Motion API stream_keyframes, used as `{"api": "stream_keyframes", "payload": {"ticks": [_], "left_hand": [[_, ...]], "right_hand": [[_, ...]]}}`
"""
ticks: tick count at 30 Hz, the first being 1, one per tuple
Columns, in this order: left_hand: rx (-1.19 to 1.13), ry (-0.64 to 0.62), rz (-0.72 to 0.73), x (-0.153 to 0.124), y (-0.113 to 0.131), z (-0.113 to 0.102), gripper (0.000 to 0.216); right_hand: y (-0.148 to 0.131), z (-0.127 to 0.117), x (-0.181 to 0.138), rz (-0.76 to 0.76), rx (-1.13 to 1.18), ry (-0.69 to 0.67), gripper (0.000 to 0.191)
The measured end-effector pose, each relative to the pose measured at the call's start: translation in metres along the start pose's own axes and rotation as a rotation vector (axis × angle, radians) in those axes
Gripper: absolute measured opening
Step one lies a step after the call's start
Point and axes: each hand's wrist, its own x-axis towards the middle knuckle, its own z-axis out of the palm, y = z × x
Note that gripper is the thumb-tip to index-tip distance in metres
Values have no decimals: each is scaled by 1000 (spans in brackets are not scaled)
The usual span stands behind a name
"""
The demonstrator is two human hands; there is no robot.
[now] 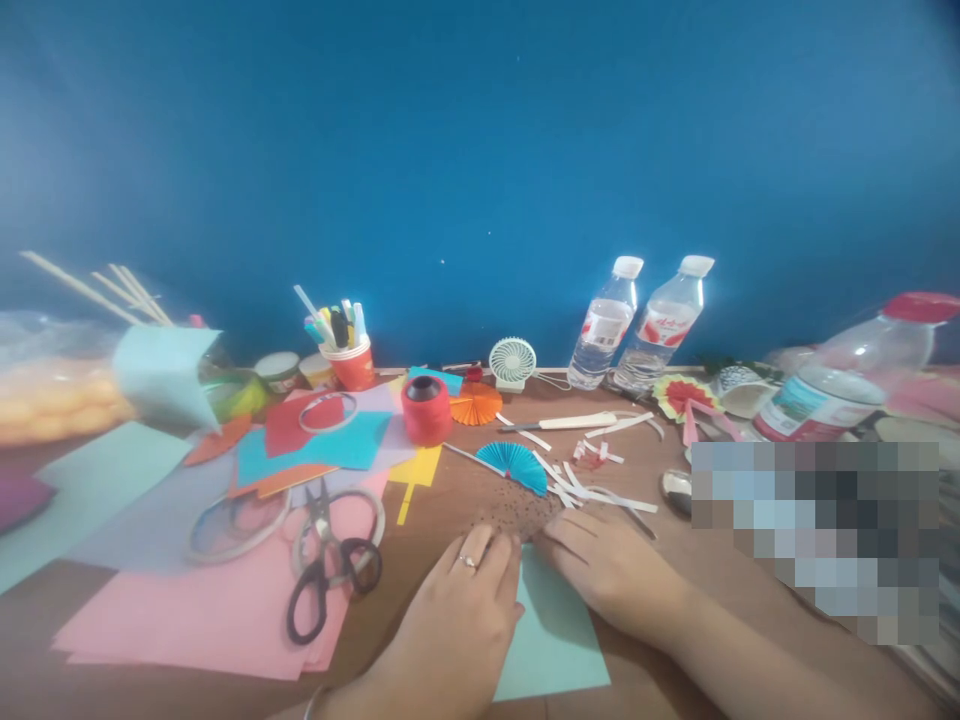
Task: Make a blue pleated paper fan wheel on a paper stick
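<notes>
The pale green rectangular paper sheet (556, 645) lies on the brown wood-look table (442, 510). The left hand (466, 605) and right hand (611, 562) rest at its far end, seemingly to steady it; their fingers are bent and close together, but whether they pinch the paper cannot be told. Black-handled metal scissors (322, 530) lie left of the sheet, apparently parked within reach; a blue pleated paper fan (519, 467) sits beyond it, clear of both hands
</notes>
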Motion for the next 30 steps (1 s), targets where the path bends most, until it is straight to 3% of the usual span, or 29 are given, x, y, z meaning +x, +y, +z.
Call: {"api": "stream_keyframes", "payload": {"ticks": [12, 30], "left_hand": [[86, -46, -7, -2, 3, 1, 44], [10, -51, -1, 6, -4, -4, 42]], "right_hand": [[-2, -1, 1, 10, 25, -19, 30], [-1, -1, -1, 99, 95, -31, 31]]}}
